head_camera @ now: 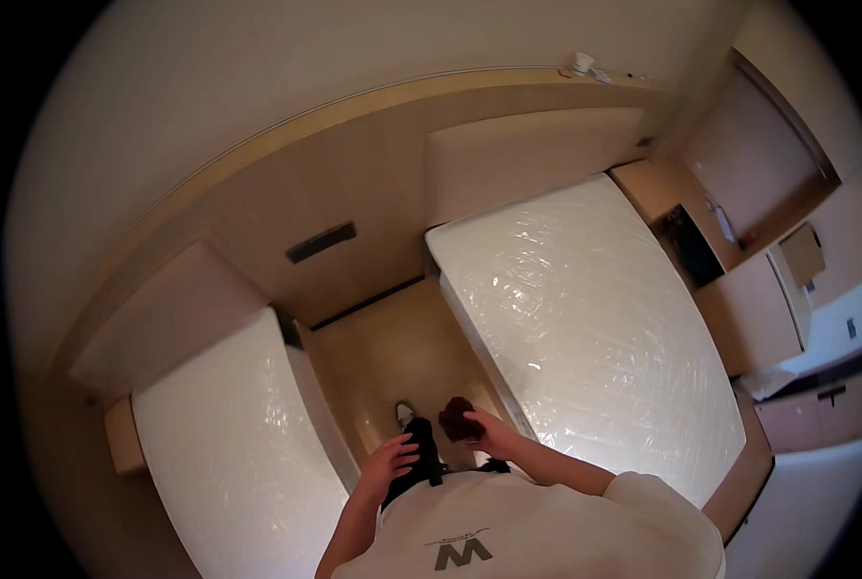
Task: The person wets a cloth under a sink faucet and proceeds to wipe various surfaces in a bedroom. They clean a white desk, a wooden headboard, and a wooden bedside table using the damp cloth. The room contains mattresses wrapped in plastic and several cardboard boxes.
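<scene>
A dark reddish-brown cloth point(459, 420) is bunched in my right hand point(487, 428), held over the floor between two beds. My left hand point(394, 461) hangs in front of my dark trousers point(418, 450), fingers spread, with nothing in it. Just beyond my right forearm is the larger mattress point(583, 326), wrapped in shiny clear plastic film. A second plastic-wrapped mattress point(235, 441) lies to the left of my left arm. One shoe point(405, 413) shows on the floor point(394, 340) ahead of me.
Padded headboards point(532, 159) line the wood-panelled wall. A white cup point(582, 64) stands on the ledge point(402, 90) above. Right of the larger bed are a wooden cabinet point(745, 318) and a dark object point(693, 246) in an open compartment. A small bedside unit point(124, 436) adjoins the left mattress.
</scene>
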The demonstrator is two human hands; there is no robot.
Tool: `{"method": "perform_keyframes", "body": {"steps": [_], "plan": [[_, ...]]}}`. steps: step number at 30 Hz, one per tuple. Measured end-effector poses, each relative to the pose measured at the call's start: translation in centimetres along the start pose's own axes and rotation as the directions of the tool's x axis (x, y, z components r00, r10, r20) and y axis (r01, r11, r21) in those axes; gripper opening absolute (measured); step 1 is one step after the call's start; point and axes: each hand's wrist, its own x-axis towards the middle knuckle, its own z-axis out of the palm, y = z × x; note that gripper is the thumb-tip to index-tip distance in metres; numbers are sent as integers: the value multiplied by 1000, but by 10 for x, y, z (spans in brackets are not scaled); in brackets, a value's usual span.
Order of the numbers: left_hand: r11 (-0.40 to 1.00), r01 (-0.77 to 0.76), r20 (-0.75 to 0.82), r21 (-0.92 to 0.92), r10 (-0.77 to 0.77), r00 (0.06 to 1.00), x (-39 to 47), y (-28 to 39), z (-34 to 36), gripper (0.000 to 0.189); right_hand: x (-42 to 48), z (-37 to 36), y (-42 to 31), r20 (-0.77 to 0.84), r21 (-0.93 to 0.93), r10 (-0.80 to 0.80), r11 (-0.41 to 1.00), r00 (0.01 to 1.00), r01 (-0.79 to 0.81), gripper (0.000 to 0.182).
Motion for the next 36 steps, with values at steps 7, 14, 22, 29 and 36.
{"method": "perform_keyframes", "body": {"steps": [7, 14, 22, 29, 36], "plan": [[953, 4, 123, 301, -43, 991, 119, 139, -43, 43, 78, 10, -111, -7, 740, 216, 657, 976, -141, 54], [911, -157, 145, 381, 109, 983, 230, 278, -30, 35, 165, -13, -201, -146, 900, 61, 423, 987, 106, 46], [280, -708, 496, 648, 551, 671, 285, 475, 95, 31, 329, -169, -301, -537, 580, 71, 754, 841, 307, 29], [-348, -710, 776, 612, 435, 456, 320, 660, 141, 38, 431, -177, -504, -787, 143, -340, 712, 515, 688, 39], [-526, -719, 890, 454, 296, 346, 417, 730, 239, 43, 497, -38, -485, -759, -529, -644, 696, 95, 486, 54]]}}
